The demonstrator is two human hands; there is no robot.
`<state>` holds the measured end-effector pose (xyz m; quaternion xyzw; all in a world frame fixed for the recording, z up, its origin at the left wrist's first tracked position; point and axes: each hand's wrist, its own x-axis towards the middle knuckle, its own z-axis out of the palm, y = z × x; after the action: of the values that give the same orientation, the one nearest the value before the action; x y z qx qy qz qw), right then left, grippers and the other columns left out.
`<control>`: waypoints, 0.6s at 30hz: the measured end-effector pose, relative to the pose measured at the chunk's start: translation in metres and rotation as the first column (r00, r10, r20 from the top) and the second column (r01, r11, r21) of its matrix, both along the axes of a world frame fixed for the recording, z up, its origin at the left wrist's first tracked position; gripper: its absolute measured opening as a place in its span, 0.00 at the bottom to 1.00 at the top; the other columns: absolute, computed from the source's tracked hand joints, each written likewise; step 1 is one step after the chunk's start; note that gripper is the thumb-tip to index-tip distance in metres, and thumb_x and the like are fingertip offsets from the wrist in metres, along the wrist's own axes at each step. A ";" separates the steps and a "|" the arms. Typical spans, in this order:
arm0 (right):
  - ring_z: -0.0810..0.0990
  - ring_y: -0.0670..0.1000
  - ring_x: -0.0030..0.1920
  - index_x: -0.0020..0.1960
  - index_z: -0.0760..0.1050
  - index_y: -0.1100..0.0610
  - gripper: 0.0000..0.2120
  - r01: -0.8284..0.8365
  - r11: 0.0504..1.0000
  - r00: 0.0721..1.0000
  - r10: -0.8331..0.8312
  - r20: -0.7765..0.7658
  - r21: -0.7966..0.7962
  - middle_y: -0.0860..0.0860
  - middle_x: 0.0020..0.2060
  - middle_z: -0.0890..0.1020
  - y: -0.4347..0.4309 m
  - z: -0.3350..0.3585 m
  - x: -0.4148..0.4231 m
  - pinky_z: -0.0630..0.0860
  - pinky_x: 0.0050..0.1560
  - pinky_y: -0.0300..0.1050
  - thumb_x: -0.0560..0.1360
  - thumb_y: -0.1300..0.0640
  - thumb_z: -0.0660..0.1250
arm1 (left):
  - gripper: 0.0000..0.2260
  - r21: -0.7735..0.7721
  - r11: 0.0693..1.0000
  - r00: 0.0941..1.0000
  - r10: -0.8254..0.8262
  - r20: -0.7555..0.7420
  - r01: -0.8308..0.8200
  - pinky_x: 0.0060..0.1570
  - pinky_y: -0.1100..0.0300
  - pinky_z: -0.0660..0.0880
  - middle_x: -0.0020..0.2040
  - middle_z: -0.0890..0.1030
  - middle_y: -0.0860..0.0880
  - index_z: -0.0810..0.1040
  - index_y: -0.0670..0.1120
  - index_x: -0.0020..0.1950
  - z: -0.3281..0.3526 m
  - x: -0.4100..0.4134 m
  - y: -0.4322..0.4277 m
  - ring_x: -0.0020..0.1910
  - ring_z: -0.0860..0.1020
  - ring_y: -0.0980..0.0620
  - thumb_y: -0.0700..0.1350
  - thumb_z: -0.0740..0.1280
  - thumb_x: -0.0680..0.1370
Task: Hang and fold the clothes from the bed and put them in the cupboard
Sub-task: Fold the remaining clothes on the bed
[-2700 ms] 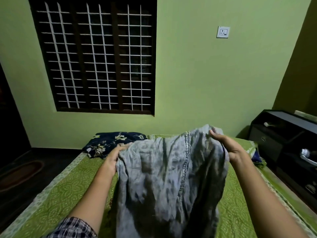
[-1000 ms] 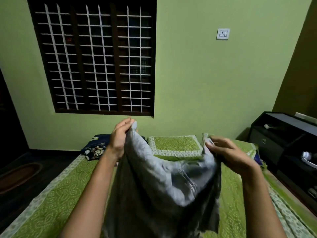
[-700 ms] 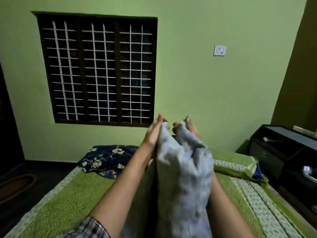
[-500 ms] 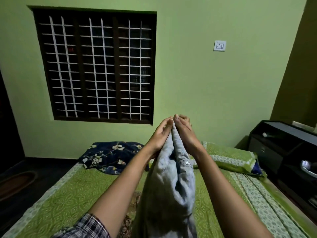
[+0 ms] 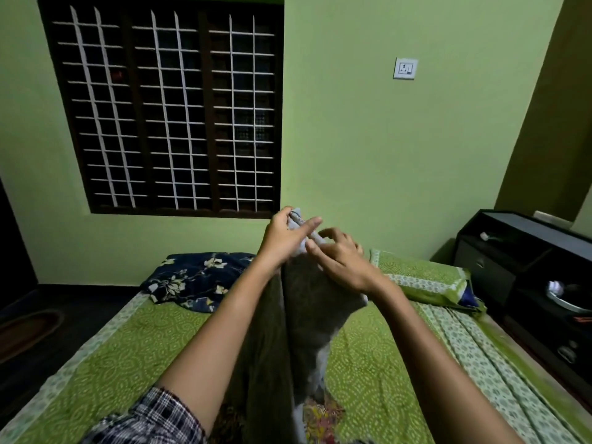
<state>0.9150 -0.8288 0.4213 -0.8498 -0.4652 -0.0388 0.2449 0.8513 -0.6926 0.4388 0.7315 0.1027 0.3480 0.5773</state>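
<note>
A grey garment (image 5: 307, 309) hangs folded in half lengthways above the green bed (image 5: 128, 341). My left hand (image 5: 283, 237) pinches its top edge between thumb and fingers. My right hand (image 5: 336, 254) is just right of it, fingers curled on the same top edge of the cloth. A dark blue floral cloth (image 5: 195, 277) lies at the bed's far left. A patterned red and yellow cloth (image 5: 320, 418) shows on the bed under the hanging garment.
A green pillow (image 5: 426, 277) lies at the far right of the bed. A black cabinet (image 5: 525, 267) with open shelves stands to the right. A barred window (image 5: 169, 107) and green wall are behind. Dark floor and a mat (image 5: 28, 331) lie left.
The garment was held spread wide, then my hands came together and folded it in half. My right hand has now shifted slightly down along the top edge.
</note>
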 end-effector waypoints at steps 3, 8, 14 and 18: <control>0.75 0.53 0.46 0.52 0.78 0.47 0.30 -0.101 0.980 0.995 0.097 -0.036 -0.171 0.49 0.40 0.72 -0.015 0.008 -0.007 0.72 0.52 0.51 0.69 0.27 0.50 | 0.28 -0.006 0.991 0.989 0.137 0.058 -0.137 0.57 0.47 0.71 0.55 0.76 0.33 0.70 0.33 0.58 0.004 -0.012 0.018 0.58 0.74 0.36 0.53 0.73 0.71; 0.70 0.46 0.28 0.66 0.73 0.49 0.30 -0.108 0.986 0.992 0.115 0.051 -0.126 0.50 0.26 0.73 -0.029 0.007 0.011 0.63 0.29 0.38 0.67 0.42 0.74 | 0.14 -0.022 0.972 0.972 0.234 0.024 -0.233 0.43 0.57 0.68 0.35 0.71 0.51 0.68 0.47 0.39 0.005 -0.032 0.046 0.40 0.72 0.49 0.51 0.71 0.73; 0.79 0.40 0.31 0.38 0.77 0.58 0.08 -0.092 0.790 0.867 0.363 -0.341 0.607 0.45 0.29 0.82 -0.039 0.033 0.014 0.72 0.30 0.32 0.66 0.67 0.75 | 0.23 0.040 0.917 0.916 0.398 -0.037 -0.397 0.31 0.59 0.60 0.26 0.63 0.51 0.60 0.48 0.30 -0.001 -0.048 0.059 0.27 0.63 0.53 0.58 0.70 0.71; 0.82 0.45 0.35 0.43 0.70 0.57 0.15 -0.005 0.727 0.808 0.407 -0.426 0.686 0.52 0.37 0.82 -0.037 0.031 0.006 0.77 0.32 0.37 0.66 0.70 0.73 | 0.22 0.006 0.979 0.979 0.203 -0.032 -0.203 0.36 0.59 0.69 0.33 0.75 0.48 0.65 0.48 0.36 -0.008 -0.067 0.067 0.31 0.72 0.55 0.61 0.72 0.63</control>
<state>0.9213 -0.8662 0.4527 -0.6222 -0.4263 0.0752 0.6523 0.7844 -0.6260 0.4312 0.7234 0.1860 0.3933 0.5361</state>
